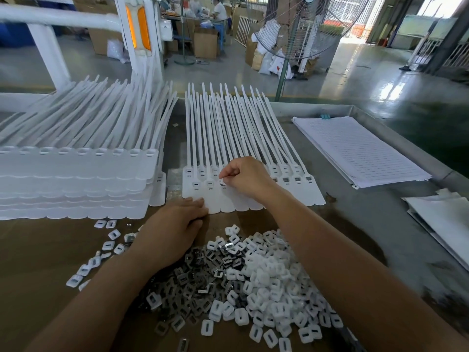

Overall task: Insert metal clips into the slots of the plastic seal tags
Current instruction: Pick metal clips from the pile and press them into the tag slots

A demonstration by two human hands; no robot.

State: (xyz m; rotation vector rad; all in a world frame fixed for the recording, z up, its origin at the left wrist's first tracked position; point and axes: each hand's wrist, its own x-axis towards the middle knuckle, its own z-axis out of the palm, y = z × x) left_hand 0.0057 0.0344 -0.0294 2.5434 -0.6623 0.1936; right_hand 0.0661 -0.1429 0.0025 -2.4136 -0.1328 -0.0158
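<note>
A row of white plastic seal tags (228,201) lies flat in the middle of the table, long tails pointing away from me. My right hand (247,177) pinches a small white clip piece (222,181) over the slot of the third tag in the front row. The two tags left of it show clips in their slots. My left hand (175,224) rests flat on the near edge of the tags, fingers straight. A heap of metal clips and white plastic caps (241,280) lies in front of me, between my forearms.
A tall stack of seal tags (76,181) stands at the left. A pad of lined paper (360,148) lies at the right, more white sheets (444,214) at the far right edge. A standing fan (299,26) is beyond the table. Loose caps (101,247) are scattered at the left.
</note>
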